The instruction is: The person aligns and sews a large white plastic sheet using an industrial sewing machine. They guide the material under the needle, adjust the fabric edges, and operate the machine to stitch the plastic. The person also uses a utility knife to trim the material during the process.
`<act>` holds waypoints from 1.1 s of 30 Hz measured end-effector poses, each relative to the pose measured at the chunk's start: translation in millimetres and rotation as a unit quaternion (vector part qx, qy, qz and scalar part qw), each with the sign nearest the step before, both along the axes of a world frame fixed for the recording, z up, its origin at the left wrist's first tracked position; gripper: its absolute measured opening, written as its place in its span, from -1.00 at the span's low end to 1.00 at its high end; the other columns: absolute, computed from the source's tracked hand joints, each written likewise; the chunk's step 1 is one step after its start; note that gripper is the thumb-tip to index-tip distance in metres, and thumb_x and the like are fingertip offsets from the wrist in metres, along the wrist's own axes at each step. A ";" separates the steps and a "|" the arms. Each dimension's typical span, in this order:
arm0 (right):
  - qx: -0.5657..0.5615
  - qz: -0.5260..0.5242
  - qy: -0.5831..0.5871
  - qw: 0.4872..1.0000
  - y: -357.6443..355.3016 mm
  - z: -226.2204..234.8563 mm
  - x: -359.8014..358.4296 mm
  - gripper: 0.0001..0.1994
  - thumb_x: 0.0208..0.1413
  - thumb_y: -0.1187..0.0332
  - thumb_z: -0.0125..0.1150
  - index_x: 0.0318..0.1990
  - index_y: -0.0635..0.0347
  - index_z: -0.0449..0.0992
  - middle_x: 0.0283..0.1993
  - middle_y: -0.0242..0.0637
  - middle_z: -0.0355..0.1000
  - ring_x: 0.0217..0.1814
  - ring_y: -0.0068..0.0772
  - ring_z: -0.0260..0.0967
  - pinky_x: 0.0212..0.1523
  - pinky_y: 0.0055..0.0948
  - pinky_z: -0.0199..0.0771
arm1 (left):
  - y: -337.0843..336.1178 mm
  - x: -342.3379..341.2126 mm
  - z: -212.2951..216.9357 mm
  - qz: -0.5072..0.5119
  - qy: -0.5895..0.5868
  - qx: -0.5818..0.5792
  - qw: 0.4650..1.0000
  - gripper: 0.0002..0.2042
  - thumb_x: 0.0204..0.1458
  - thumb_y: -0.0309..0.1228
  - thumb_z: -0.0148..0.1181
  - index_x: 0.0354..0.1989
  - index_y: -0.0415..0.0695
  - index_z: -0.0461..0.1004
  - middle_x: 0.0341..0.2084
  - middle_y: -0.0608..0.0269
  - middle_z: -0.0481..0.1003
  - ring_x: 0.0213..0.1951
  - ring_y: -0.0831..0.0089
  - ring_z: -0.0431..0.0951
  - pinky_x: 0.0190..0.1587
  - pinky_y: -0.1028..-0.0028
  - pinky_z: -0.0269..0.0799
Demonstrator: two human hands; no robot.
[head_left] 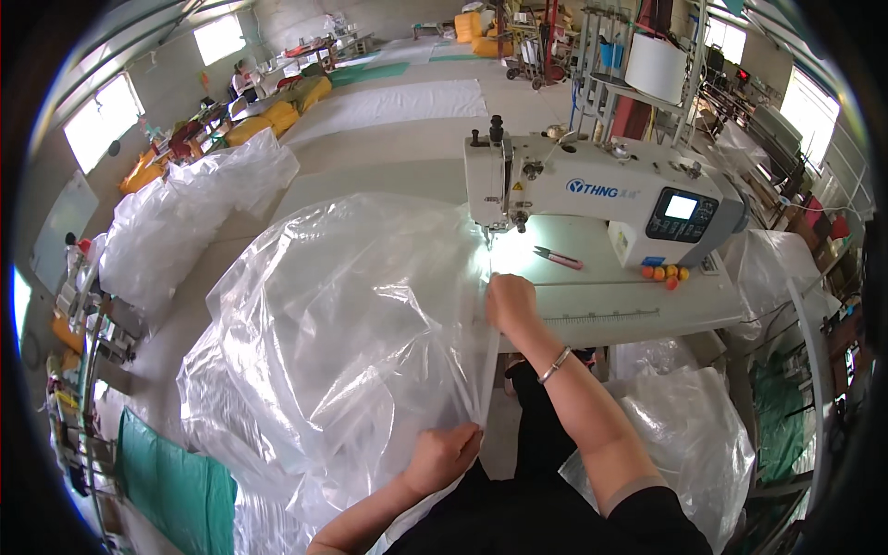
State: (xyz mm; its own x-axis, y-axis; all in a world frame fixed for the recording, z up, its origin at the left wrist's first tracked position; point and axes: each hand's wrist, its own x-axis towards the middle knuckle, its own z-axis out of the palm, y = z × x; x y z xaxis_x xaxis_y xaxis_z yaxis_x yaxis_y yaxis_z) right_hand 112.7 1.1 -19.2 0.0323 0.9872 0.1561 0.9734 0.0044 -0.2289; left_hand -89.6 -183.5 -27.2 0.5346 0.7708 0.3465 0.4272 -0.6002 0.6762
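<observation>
A large clear plastic sheet (333, 305) billows over the left part of the sewing table and hangs off its front. My left hand (444, 457) pinches its folded edge low down, close to my body. Farther up the same edge, my right hand (510, 302) is closed on the plastic, just in front of the needle. The white sewing machine (555, 180) stands over the table, its lamp lighting the needle area. Where the needle meets the plastic is washed out by glare. Right of the needle lies a pink-handled thread snipper (559, 258).
Several small orange and yellow balls (672, 275) sit by the machine's base. A white thread cone (655, 68) stands behind it. Crumpled plastic (176, 222) is heaped at the left, more plastic (684, 435) below the table at right. Far left, a person (244, 81) sits.
</observation>
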 end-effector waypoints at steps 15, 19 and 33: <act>0.013 -0.001 0.031 0.999 26.7 -1.3 11.3 -0.89 -0.12 0.45 0.16 -0.47 0.27 0.57 -0.40 -0.02 0.53 -0.27 -0.04 0.54 -0.20 -0.21 0.54 | 74.6 37.7 8.4 0.074 0.002 -0.008 0.997 -0.89 0.07 -0.41 0.10 -0.43 -0.17 0.43 -0.67 -0.01 0.45 -0.55 -0.03 0.50 -0.51 0.10 0.35; -0.005 -0.010 0.036 0.999 19.9 2.2 6.1 -0.88 -0.14 0.44 0.15 -0.49 0.28 0.59 -0.40 0.01 0.53 -0.26 -0.02 0.53 -0.20 -0.19 0.54 | 91.5 47.7 12.4 0.095 -0.024 -0.046 0.994 -0.88 0.08 -0.42 0.12 -0.33 -0.22 0.50 -0.58 -0.07 0.49 -0.49 -0.03 0.52 -0.44 0.25 0.40; 0.027 0.015 0.072 0.997 20.4 1.1 21.3 -0.84 -0.16 0.44 0.11 -0.44 0.31 0.58 -0.42 0.06 0.51 -0.30 0.06 0.51 -0.21 -0.13 0.52 | 95.5 68.6 8.6 0.094 0.025 0.001 0.995 -0.71 -0.04 -0.44 0.12 -0.10 -0.20 0.47 -0.45 -0.06 0.54 -0.36 0.00 0.56 -0.28 0.18 0.44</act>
